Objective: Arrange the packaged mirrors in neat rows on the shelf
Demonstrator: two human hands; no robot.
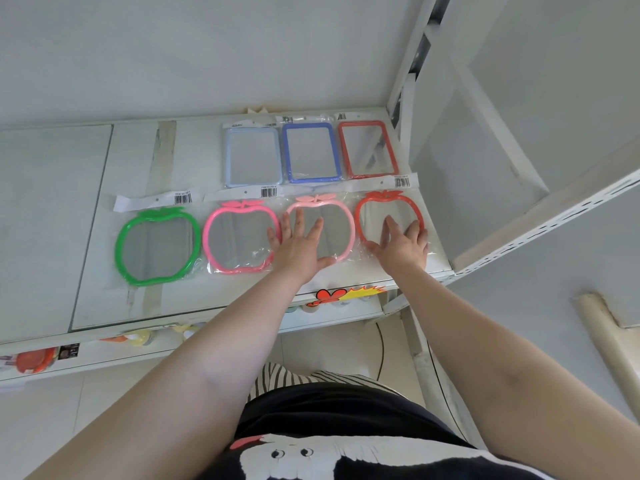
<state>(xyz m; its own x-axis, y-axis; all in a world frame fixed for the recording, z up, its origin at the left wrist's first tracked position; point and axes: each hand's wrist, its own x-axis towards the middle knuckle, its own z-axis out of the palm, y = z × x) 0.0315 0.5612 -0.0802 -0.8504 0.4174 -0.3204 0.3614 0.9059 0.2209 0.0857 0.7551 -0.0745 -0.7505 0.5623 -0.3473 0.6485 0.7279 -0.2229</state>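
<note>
Both hands lie flat with fingers spread, the left hand (298, 242) pressing the pale pink apple mirror (320, 226), the right hand (401, 242) pressing the red apple mirror (389, 216).

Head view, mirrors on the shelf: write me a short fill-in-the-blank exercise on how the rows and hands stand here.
1. The back row holds ____ rectangular mirrors, the rightmost being the red rectangular mirror.
2. The left hand lies flat on the ____ apple mirror.
3. The right hand lies flat on the ____ apple mirror.
4. The leftmost mirror in the front row is the ____ apple mirror.

Missing words: three; pale pink; red; green
</note>
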